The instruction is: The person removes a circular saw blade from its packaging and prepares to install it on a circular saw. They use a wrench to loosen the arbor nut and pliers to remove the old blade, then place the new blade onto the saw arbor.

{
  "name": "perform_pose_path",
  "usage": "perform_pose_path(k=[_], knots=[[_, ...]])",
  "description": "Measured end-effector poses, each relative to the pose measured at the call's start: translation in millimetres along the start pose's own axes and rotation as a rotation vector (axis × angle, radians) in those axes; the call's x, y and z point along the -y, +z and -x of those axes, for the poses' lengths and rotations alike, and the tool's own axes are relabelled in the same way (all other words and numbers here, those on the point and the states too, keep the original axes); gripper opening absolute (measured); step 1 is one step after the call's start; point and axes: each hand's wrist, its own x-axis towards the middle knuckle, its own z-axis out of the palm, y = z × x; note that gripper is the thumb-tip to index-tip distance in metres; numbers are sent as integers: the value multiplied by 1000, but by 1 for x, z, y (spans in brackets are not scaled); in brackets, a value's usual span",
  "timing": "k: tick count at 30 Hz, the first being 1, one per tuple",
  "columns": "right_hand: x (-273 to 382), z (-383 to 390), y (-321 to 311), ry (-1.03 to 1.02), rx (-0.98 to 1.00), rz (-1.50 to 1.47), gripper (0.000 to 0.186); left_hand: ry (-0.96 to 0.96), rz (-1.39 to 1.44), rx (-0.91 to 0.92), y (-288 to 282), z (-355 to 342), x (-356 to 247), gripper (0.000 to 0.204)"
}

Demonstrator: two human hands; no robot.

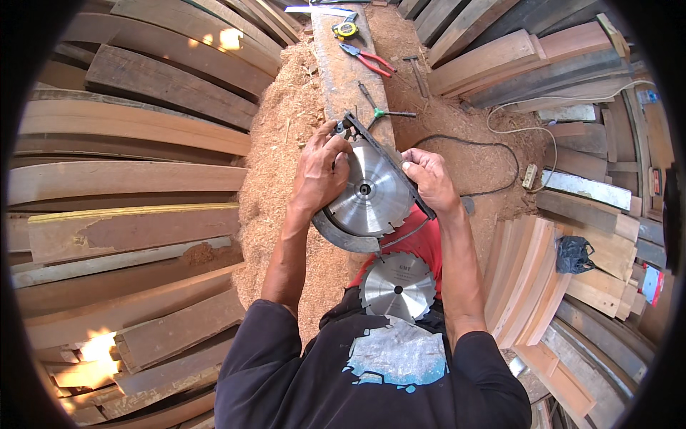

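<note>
A circular saw is tipped on its side in front of me, its toothed blade (375,204) facing up and its black base plate (386,157) running edge-on from upper left to lower right. My left hand (319,171) is closed on the saw's upper left part, fingers curled beside the blade's rim. On the other side, my right hand (432,179) pinches the base plate's edge with thumb and fingers. A curved grey guard (343,232) rims the blade's lower left. Across my lap lies a second saw blade (411,300).
A long plank (343,93) ahead carries a green-centred three-arm wrench (379,113), red-handled pliers (370,63) and a tape measure (346,30). A hammer (416,75) lies on sawdust. At right are a black cord (516,157) and a power strip (529,176). Stacked boards (136,175) line both sides.
</note>
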Motion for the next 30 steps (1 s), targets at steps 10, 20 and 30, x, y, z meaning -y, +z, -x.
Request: perform_pose_path(k=[10, 20, 30], knots=[[-1, -5, 5, -20, -22, -20, 14, -70, -92, 341, -20, -1, -13, 72], [-6, -4, 3, -105, -58, 86, 15, -34, -115, 415, -18, -3, -9, 86], [0, -4, 7, -11, -67, -65, 16, -96, -97, 452, -26, -4, -20, 102]])
